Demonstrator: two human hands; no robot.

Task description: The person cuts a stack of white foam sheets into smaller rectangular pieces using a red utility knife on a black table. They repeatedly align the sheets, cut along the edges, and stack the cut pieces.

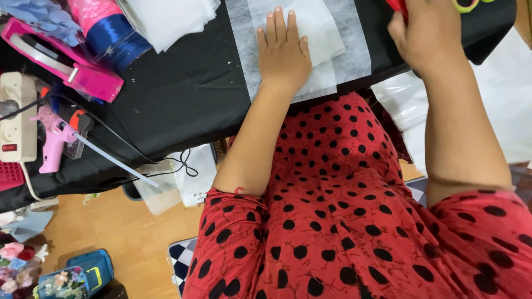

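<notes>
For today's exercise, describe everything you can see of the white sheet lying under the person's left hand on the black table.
The thin white sheet of non-woven fabric lies flat on the black cloth-covered table, near its front edge. It looks soft, fibrous and slightly see-through. It seems to be several layers: a smaller, whiter piece rests on a wider, greyer strip, with a lower corner overhanging the table edge. The left hand presses palm down on it, fingers spread. Its top runs out of view.
</notes>
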